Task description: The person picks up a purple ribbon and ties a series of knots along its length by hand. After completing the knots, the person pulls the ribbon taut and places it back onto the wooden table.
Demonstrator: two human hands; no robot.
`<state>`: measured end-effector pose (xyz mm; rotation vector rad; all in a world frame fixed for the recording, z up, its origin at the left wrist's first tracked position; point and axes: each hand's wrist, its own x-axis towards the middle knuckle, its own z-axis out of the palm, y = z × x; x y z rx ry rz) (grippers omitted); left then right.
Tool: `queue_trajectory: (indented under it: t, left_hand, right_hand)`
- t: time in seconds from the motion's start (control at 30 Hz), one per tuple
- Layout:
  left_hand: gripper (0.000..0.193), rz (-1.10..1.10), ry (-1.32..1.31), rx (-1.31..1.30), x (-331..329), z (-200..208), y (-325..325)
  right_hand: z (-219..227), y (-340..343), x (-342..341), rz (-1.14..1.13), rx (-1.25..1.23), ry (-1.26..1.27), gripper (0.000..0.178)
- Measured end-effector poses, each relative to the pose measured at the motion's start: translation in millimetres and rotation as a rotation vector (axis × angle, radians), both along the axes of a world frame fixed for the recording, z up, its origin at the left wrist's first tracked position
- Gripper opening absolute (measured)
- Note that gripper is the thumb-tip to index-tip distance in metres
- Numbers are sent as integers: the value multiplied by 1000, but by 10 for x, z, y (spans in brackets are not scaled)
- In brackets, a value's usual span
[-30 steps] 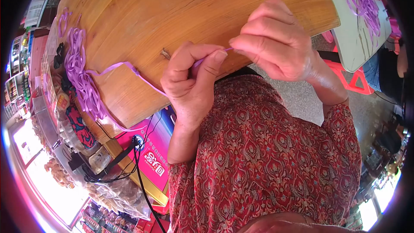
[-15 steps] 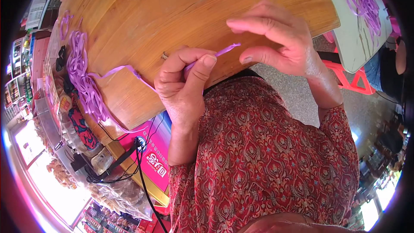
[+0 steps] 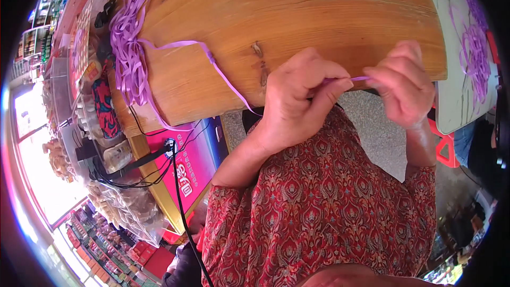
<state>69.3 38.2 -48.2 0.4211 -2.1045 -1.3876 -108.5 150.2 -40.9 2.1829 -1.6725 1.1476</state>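
You've got the purple ribbon point(image 3: 223, 74) pinched at its free end, stretched in a short taut bit between your 2 hands right at the near edge of the wooden table point(image 3: 297, 16). Your left hand point(image 3: 297, 101) is closed on it, thumb pressed against the forefinger. Your right hand point(image 3: 406, 85) has its fingertips clamped on the very tip, the other fingers curled in.

Progress-wise, I'd say you're early on: just 1 strand is pulled out, and nothing folded, tied or cut shows anywhere near your hands. Most of the ribbon sits untouched in a loose tangled pile point(image 3: 127, 37) at the far left of the table, so there's plenty left to feed through.

The ribbon itself is thin, flat and pale purple, a bit glossy. From the pile it runs across the wood, drops over the table edge and comes up into your left hand. It looks limp and slippery to me.

Off to the right, another purple tangle point(image 3: 475, 58) lies on a white surface point(image 3: 451, 101).
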Motion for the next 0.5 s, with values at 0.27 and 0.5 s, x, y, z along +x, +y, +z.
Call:
queue_trajectory:
  t: [0.27,0.5]
  left_hand:
    - [22,445,-140,-610,555,-127,-604]
    - [25,260,-374,-759,949,-220,-1202]
  right_hand:
    - [-72,135,-380,-467,78,-240,16]
    - [-109,-150,-210,-255,13,-144,17]
